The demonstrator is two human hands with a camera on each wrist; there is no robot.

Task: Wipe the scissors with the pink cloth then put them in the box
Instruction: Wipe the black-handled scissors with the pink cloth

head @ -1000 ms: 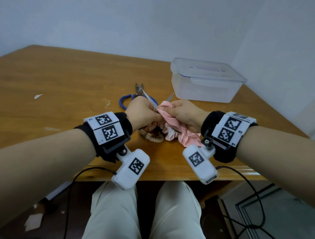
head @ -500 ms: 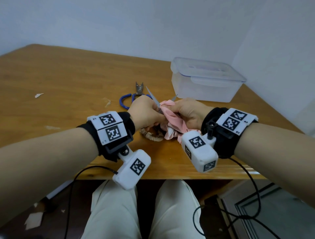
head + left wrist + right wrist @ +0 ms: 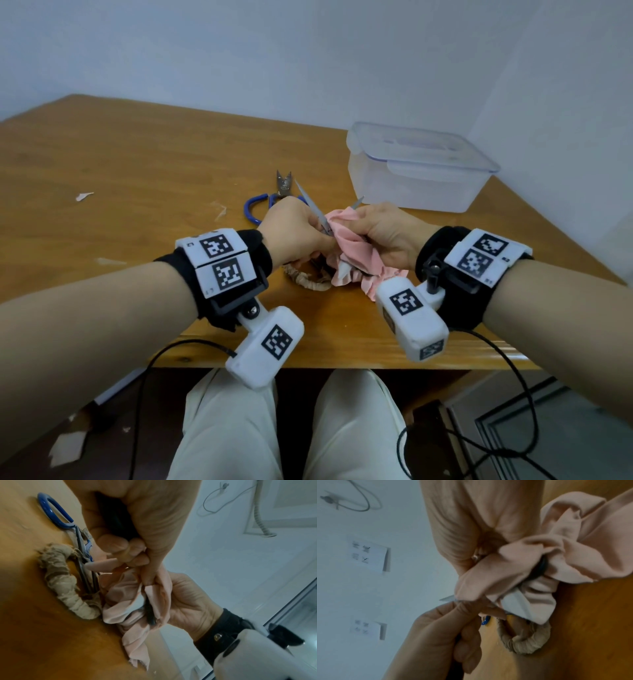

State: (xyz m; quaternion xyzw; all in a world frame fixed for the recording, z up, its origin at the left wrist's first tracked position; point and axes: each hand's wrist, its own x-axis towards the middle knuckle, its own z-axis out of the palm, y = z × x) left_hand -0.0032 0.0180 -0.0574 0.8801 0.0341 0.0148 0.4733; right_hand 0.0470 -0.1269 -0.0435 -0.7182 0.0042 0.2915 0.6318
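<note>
Scissors [image 3: 310,209]: open, clenched in left hand [image 3: 294,236], tips toward far edge | pink cloth [image 3: 346,240]: bunched in right hand [image 3: 387,233] around right blade | box [image 3: 418,171]: far-right corner, lidded, nearer right hand.

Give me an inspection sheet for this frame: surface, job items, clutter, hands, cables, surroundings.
Surface: wooden table, a few pale scraps on it.
Job's things: scissors held open, blade tips showing past the pink cloth; clear box at the back right, lid on.
Clutter: blue-handled cutters and a cloth-wrapped ring lie on the table by the hands.
Hands: left hand grips the scissors; right hand holds the cloth bunched round a blade.
Cables: black leads hang from both wrist cameras below the table edge.
Surroundings: pale walls; the person's light trousers, floor with paper scraps.
</note>
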